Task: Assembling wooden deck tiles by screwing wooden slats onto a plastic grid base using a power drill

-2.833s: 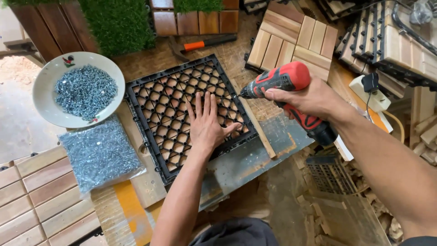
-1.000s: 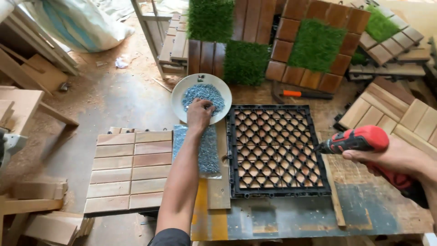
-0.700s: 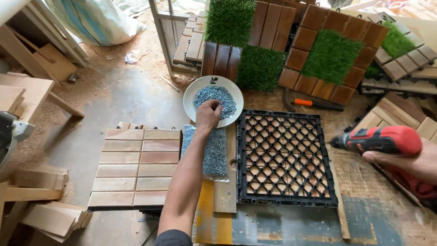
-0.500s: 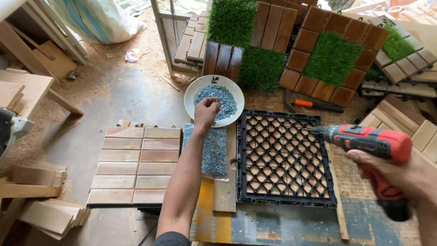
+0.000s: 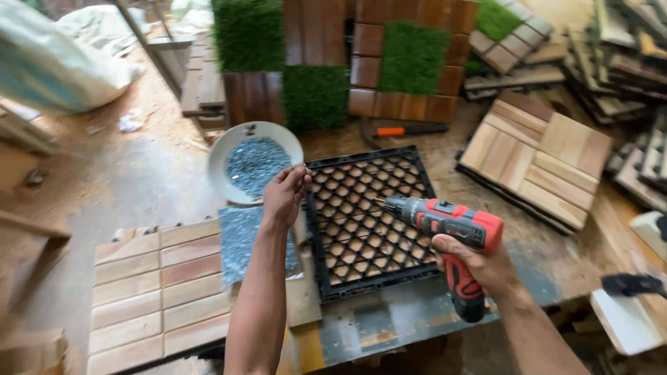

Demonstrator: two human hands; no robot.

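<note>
A black plastic grid tile (image 5: 372, 219) lies at the centre of the frame on the workbench (image 5: 417, 316). The right hand (image 5: 479, 267) is wrapped tight around the grip of a red cordless drill (image 5: 448, 232), its bit over the grid. The left hand (image 5: 285, 194), fingers pinched together, hovers at the grid's left edge; what it pinches is too small to tell. A white bowl of screws (image 5: 253, 163) sits just upper left. A wooden slat tile (image 5: 160, 288) lies lower left.
</note>
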